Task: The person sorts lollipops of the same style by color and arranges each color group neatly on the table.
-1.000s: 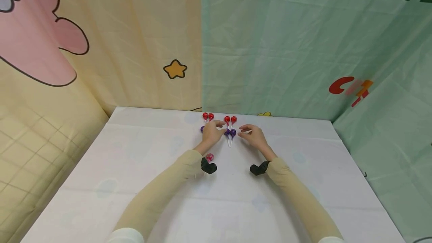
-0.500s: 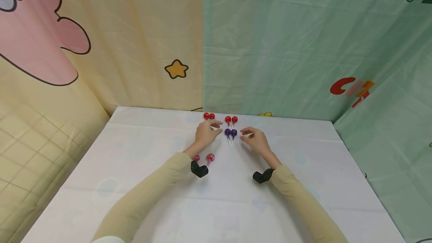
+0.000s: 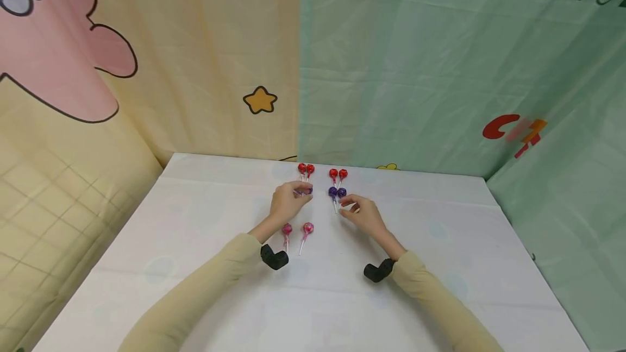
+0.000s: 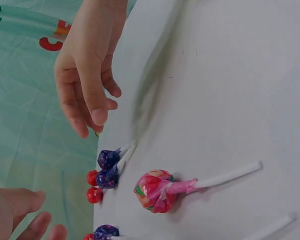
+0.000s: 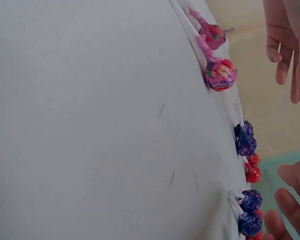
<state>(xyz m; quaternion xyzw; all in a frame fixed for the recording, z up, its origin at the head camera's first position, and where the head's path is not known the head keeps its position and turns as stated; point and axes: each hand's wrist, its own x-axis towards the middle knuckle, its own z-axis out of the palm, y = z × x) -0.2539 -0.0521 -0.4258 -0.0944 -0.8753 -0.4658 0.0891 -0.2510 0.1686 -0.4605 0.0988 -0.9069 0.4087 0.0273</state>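
In the head view my left hand [image 3: 286, 201] hovers over the left purple lollipops [image 3: 310, 190], partly hiding them. Its fingers are loosely bent and grip nothing. Just right of the right purple pair [image 3: 333, 192], my right hand [image 3: 363, 215] has relaxed fingers with nothing between them. Whether its fingertips touch a stick cannot be told. Behind the purple ones lie two red pairs, left [image 3: 306, 168] and right [image 3: 338, 173]. Nearer to me lie two pink lollipops, one [image 3: 287, 228] beside my left wrist and another [image 3: 307, 227] to its right, sticks pointing towards me.
A white cloth covers the table [image 3: 332, 297]. Printed curtains, yellow [image 3: 215, 69] and green [image 3: 391, 80], hang behind its far edge and along both sides. A black camera mount is strapped to each wrist.
My left hand has drawn back to the left and towards me, uncovering both pink lollipops and part of the left purple pair. My right hand has come slightly nearer to me.
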